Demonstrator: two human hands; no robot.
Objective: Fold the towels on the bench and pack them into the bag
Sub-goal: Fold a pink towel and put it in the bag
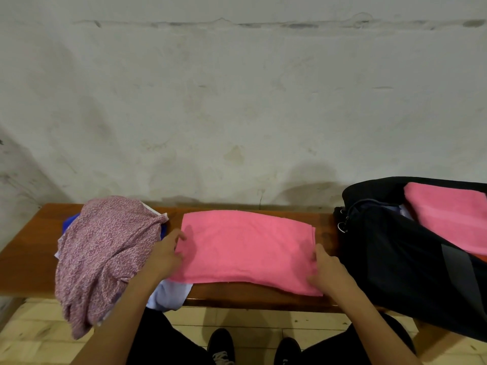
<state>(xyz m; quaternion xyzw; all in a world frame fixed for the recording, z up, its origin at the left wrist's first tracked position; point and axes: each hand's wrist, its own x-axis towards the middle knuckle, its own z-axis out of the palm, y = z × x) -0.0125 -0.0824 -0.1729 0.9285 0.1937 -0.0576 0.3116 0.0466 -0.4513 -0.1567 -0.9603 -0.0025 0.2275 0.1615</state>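
Pink towel [245,250] lies folded flat mid-bench [31,262], beside the black bag [390,259]. Left hand [164,252] pinches its left edge; right hand [328,272] grips its right edge.

Stained pale wall [237,101] rises behind, tan tiled floor [250,322] below.

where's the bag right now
In the head view the black bag lies open at the right end of the bench, just right of the pink towel, with another pink towel inside it.
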